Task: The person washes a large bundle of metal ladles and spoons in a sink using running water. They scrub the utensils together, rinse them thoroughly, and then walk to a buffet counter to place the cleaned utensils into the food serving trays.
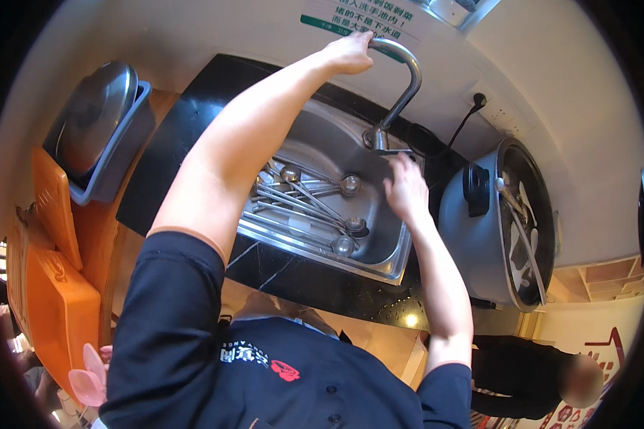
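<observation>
My left hand [352, 52] is closed around the outlet end of the curved metal faucet spout [414, 72]. Thumb and fingers apart, my right hand [409, 190] reaches to the faucet lever [393, 152]; whether the fingertips touch it is hard to tell. Below both hands is a stainless steel sink [378, 214]. Several long-handled metal ladles [311, 195] lie crosswise in its basin, and a few ladle bowls [350, 185] show. My left forearm hides the basin's left part. No running water can be made out.
Right of the sink stands a large grey pot [467, 241] holding metal utensils. A dark plug and cable [469, 112] hang on the wall. At left are a grey-blue bin [112, 145] with a dark lid and orange containers [64, 300]. Another person [520, 375] is at lower right.
</observation>
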A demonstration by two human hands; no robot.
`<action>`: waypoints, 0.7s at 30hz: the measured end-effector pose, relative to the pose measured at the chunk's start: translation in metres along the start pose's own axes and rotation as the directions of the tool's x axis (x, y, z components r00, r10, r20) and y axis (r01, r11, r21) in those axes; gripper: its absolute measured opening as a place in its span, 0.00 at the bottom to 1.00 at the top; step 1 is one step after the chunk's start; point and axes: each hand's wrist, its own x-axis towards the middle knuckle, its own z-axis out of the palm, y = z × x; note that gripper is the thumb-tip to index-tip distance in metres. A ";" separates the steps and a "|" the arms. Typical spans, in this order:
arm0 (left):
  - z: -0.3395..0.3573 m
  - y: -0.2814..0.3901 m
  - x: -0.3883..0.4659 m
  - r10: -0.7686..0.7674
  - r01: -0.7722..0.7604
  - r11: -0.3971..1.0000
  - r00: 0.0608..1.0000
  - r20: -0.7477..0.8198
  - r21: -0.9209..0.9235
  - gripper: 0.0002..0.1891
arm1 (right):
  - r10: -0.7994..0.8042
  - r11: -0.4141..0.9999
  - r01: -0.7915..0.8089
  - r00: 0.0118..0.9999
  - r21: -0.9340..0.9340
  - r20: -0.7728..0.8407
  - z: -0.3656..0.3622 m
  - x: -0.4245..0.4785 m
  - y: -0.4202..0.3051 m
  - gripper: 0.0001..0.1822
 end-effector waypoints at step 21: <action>-0.036 0.049 -0.105 0.012 -0.016 0.981 1.000 -0.020 -0.194 0.25 | 0.005 1.000 -0.006 0.984 -0.004 -0.180 0.071 0.032 0.059 0.09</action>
